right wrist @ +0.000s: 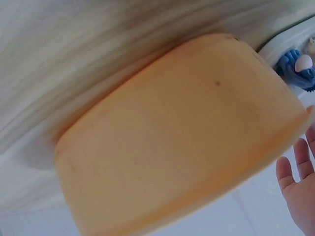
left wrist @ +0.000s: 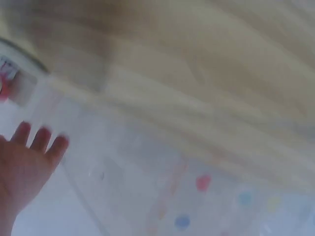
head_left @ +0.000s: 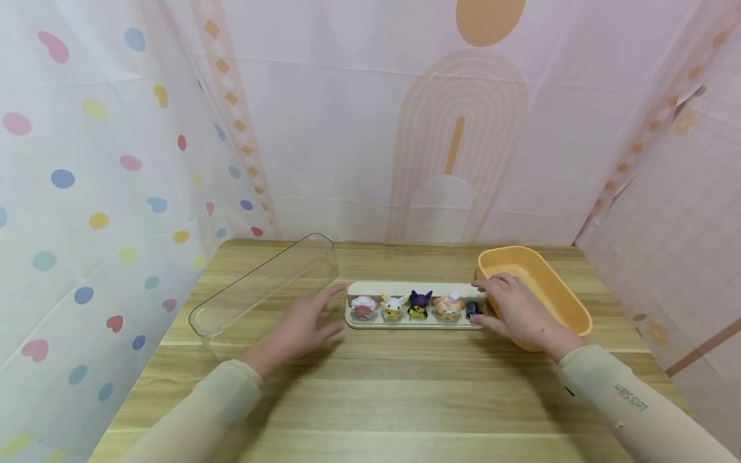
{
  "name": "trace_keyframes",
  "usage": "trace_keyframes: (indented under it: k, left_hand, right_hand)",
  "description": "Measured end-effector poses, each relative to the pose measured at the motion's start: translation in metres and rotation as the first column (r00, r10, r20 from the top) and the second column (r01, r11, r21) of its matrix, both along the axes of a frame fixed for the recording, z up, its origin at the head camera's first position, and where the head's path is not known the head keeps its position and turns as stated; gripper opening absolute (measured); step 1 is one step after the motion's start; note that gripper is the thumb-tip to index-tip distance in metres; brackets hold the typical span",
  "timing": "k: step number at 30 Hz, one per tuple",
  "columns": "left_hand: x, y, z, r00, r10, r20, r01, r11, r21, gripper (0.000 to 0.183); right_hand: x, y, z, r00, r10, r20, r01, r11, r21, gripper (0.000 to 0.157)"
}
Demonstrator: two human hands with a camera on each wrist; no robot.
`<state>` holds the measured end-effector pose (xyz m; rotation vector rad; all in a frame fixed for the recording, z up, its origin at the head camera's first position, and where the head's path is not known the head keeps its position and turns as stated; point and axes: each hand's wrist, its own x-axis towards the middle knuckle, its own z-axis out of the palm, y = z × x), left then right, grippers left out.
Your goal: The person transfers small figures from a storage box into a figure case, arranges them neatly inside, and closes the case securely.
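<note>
A long cream tray (head_left: 412, 289) lies on the table, holding a row of small toy figures. From left to right they are a pink-and-white figure (head_left: 364, 308), a white-and-yellow figure (head_left: 393, 306), a purple-and-yellow figure (head_left: 419, 305), a tan figure (head_left: 449, 307) with a white top, and a dark blue figure (head_left: 473, 311). Thumb and index spread apart, my left hand (head_left: 298, 325) is at the tray's left end and holds nothing. My right hand (head_left: 518, 312) reaches around the right end, fingertips right at the rim, thumb over the front corner. Its fingers look relaxed in the right wrist view.
An orange plastic bin (head_left: 558, 292) stands right of the tray, partly behind my right hand. On the left is a clear plastic lid or box (head_left: 263, 283), set at a slant. Patterned curtains (head_left: 336, 128) rise behind the table's back edge and along both sides.
</note>
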<state>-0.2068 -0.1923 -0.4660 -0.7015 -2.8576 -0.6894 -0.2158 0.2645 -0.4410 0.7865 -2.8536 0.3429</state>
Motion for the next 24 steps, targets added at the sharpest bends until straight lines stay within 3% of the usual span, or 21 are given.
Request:
trace_keyframes:
  k: [3, 6, 9, 12, 15, 18, 21, 24]
  left_hand:
    - [0.003, -0.019, 0.019, 0.982, 0.027, -0.189, -0.038, 0.998, -0.052, 0.079]
    - [0.003, -0.046, 0.037, 0.952, 0.152, -0.265, -0.182, 0.979, -0.091, 0.085]
    - [0.007, -0.077, 0.051, 0.939, 0.306, -0.157, -0.327, 0.935, -0.138, 0.102]
    - [0.012, -0.104, 0.056, 0.918, 0.396, 0.011, -0.384, 0.898, -0.217, 0.118]
    - [0.017, -0.126, 0.054, 0.9, 0.403, 0.165, -0.358, 0.901, -0.244, 0.126]
    - [0.018, -0.14, 0.051, 0.884, 0.381, 0.27, -0.323, 0.917, -0.235, 0.124]
    - [0.017, -0.146, 0.05, 0.877, 0.365, 0.313, -0.306, 0.925, -0.223, 0.12]
    - [0.014, -0.147, 0.053, 0.884, 0.347, 0.314, -0.293, 0.933, -0.207, 0.116]
  right_hand:
    - [-0.001, 0.0, 0.004, 1.0, 0.006, -0.012, -0.006, 1.0, -0.009, 0.071]
    - [-0.002, 0.0, 0.007, 0.999, 0.017, -0.031, -0.017, 1.0, -0.017, 0.069]
    - [-0.003, 0.0, 0.01, 0.998, 0.026, -0.051, -0.027, 0.999, -0.024, 0.069]
    - [-0.004, 0.0, 0.011, 0.998, 0.034, -0.051, -0.036, 0.999, -0.025, 0.071]
    - [-0.004, -0.001, 0.01, 0.999, 0.036, -0.038, -0.037, 0.999, -0.021, 0.073]
    - [-0.004, -0.002, 0.009, 0.999, 0.033, -0.034, -0.034, 0.999, -0.016, 0.075]
    - [-0.006, -0.003, 0.009, 0.999, 0.032, -0.037, -0.032, 0.999, -0.013, 0.075]
    - [-0.007, -0.003, 0.01, 0.999, 0.029, -0.037, -0.029, 1.0, -0.012, 0.075]
